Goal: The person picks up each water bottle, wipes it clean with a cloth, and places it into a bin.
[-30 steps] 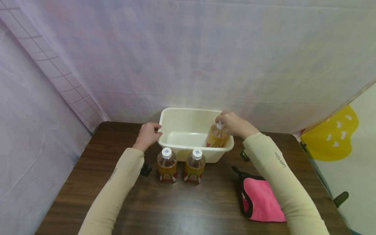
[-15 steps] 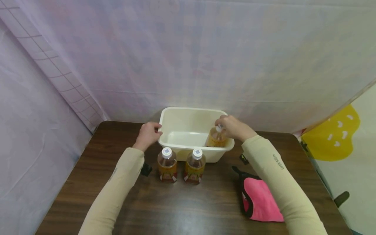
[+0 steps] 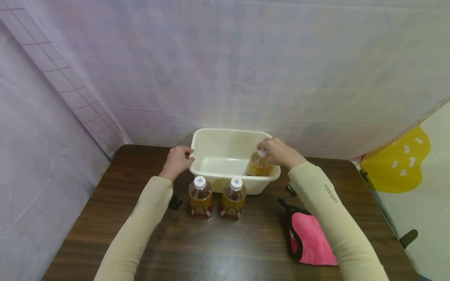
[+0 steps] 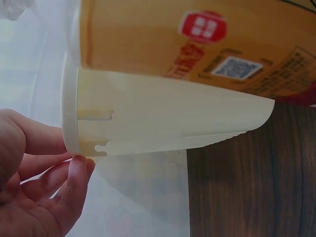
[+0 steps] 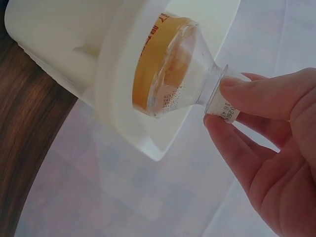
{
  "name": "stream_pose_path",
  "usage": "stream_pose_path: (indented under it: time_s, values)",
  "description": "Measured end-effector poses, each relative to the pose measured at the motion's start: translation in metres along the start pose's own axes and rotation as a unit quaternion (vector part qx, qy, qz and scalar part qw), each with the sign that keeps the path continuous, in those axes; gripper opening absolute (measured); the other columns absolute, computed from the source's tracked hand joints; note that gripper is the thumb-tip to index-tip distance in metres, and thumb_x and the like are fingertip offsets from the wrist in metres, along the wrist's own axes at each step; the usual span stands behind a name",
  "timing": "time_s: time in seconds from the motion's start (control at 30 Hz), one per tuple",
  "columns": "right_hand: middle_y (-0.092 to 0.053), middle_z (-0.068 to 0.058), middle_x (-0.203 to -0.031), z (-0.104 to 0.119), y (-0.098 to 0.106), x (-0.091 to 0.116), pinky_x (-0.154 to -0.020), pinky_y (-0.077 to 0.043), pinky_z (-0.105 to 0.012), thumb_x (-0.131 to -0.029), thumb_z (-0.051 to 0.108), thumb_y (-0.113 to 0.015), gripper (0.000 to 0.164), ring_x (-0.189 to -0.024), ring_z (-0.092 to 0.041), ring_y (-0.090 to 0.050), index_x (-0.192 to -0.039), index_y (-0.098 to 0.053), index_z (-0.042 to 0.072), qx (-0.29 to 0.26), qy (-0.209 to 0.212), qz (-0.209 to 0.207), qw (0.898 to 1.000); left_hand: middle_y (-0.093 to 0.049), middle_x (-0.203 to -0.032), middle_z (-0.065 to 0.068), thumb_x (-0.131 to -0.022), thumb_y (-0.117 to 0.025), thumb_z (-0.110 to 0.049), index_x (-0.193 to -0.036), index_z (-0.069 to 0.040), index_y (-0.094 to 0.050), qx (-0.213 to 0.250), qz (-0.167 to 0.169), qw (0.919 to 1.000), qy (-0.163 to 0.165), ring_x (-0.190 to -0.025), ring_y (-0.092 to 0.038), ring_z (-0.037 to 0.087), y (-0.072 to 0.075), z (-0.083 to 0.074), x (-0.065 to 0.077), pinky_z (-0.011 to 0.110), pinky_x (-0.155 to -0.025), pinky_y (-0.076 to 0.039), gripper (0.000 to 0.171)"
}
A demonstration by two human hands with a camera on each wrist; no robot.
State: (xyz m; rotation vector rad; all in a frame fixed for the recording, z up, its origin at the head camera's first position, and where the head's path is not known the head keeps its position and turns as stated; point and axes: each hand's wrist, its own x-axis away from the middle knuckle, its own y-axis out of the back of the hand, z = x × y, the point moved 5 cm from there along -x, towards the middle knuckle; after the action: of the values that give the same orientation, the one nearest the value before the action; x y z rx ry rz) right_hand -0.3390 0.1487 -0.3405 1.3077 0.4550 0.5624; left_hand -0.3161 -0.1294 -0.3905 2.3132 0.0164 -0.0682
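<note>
A cream plastic basin (image 3: pixel 218 185) stands at the back of the table. My left hand (image 3: pixel 177 162) pinches its left rim between thumb and fingers, as the left wrist view shows. Inside the basin's right end stands a drink bottle (image 3: pixel 258 166) with a yellow-orange label and white cap. My right hand (image 3: pixel 280 152) holds that bottle by its cap (image 5: pixel 228 101), thumb on one side and fingers on the other. Two similar bottles, the left one (image 3: pixel 200 201) and the right one (image 3: pixel 233 201), stand upright just before the basin's front wall.
A pink cloth item with black trim (image 3: pixel 311 242) lies on the brown wood-grain table (image 3: pixel 211 253), partly under the right forearm. A pale curtain (image 3: pixel 228 70) hangs right behind the basin. A yellow shape (image 3: pixel 397 164) is on the right side.
My right hand and the bottle in it have lowered slightly within the basin's right end during the first half second, then stay nearly still. The left hand stays on the rim.
</note>
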Motion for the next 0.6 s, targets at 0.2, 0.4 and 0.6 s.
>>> stream_pose_path:
  time_s: [0.2, 0.4, 0.6]
  values:
    - [-0.058, -0.023, -0.11, -0.0008, 0.0001, 0.0, -0.077, -0.05, -0.041, -0.079, -0.009, -0.056, 0.032, -0.097, -0.034, -0.056, -0.111, -0.059, -0.006, -0.009, -0.01, 0.007, 1.0, -0.063, -0.106, 0.02, -0.082, -0.063, -0.009, -0.113, 0.003, -0.061, -0.001, -0.001, 1.0, -0.001, -0.09, -0.063, 0.027, 0.0003, -0.0007, -0.0003, 0.034, -0.073, -0.053, 0.033]
    - [-0.058, -0.023, -0.111, -0.0023, -0.0007, -0.0016, -0.078, -0.05, -0.041, -0.078, -0.01, -0.056, 0.033, -0.098, -0.034, -0.056, -0.111, -0.059, -0.006, -0.01, -0.012, 0.008, 1.0, -0.063, -0.106, 0.02, -0.081, -0.063, -0.009, -0.113, 0.003, -0.061, 0.001, -0.003, 1.0, -0.002, -0.09, -0.063, 0.027, 0.0012, -0.0016, -0.0001, 0.034, -0.073, -0.053, 0.033]
    - [-0.058, -0.023, -0.111, -0.0032, -0.0013, -0.0024, -0.077, -0.05, -0.04, -0.078, -0.01, -0.057, 0.033, -0.097, -0.033, -0.056, -0.111, -0.06, -0.006, -0.006, -0.011, 0.012, 1.0, -0.063, -0.106, 0.02, -0.082, -0.063, -0.008, -0.113, 0.004, -0.061, 0.003, -0.002, 1.0, -0.003, -0.09, -0.063, 0.028, -0.0006, -0.0002, -0.0009, 0.034, -0.073, -0.053, 0.033]
